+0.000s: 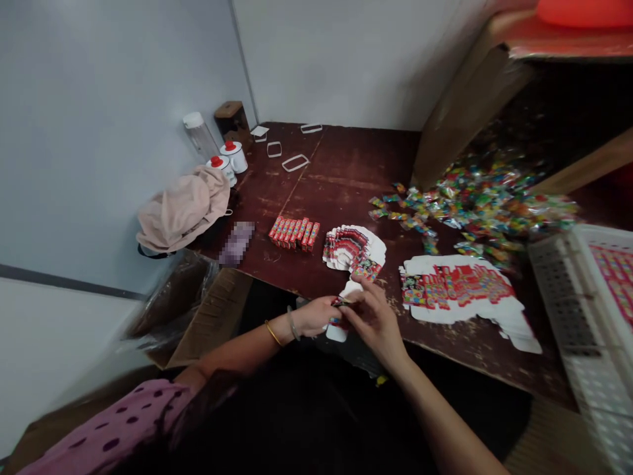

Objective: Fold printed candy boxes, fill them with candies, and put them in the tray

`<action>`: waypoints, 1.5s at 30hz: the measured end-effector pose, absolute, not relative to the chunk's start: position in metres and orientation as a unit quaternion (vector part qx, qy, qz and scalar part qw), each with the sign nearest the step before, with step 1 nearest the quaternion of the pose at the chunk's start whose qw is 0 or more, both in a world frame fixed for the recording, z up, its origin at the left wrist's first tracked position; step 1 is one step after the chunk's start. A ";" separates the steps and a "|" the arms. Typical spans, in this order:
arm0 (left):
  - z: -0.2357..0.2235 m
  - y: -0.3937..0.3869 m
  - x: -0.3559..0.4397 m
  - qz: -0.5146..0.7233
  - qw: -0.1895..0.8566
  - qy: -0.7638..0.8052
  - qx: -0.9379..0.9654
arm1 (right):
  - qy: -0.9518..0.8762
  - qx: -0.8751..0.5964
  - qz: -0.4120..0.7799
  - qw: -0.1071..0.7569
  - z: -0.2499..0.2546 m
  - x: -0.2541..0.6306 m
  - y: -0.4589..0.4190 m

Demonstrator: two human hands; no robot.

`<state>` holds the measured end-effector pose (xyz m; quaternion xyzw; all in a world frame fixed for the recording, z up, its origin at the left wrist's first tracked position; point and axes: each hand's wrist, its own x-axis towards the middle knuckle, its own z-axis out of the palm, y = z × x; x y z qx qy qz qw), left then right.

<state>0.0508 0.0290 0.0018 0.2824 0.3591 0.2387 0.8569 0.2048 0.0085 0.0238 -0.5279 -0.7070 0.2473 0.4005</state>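
In front of my body, at the table's near edge, both hands are closed on one small printed carton [337, 332] with white flaps. My left hand [314, 316] grips it from the left. My right hand [373, 320] pinches its upper part from the right, and the fingers partly cover it. Just beyond my hands lies a fanned stack of flat red-and-white cartons [353, 247]. To its left stands a row of filled-out small red boxes [295, 233]. A longer spread of flat cartons [455, 290] lies to the right of my right hand.
Colourful wrapped candies [475, 204] spill from a large cardboard box [459, 92] at right. A white plastic basket [568, 297] stands at the right edge. Cloth bag [182, 204], lidded mugs [234, 157] and a bottle [200, 135] are at left. Rubber bands [295, 163] lie on the dark table [346, 158].
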 end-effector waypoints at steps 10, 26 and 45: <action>0.012 0.026 0.037 0.201 0.773 0.388 0.459 | -0.648 -0.459 0.520 0.314 0.046 0.222 0.018; 0.007 -0.040 0.009 0.221 0.622 0.387 0.644 | -0.296 -0.479 0.777 0.283 0.013 0.202 -0.061; 0.006 -0.041 0.002 0.201 0.854 0.418 0.238 | -0.479 -0.509 0.658 0.279 0.017 0.183 -0.049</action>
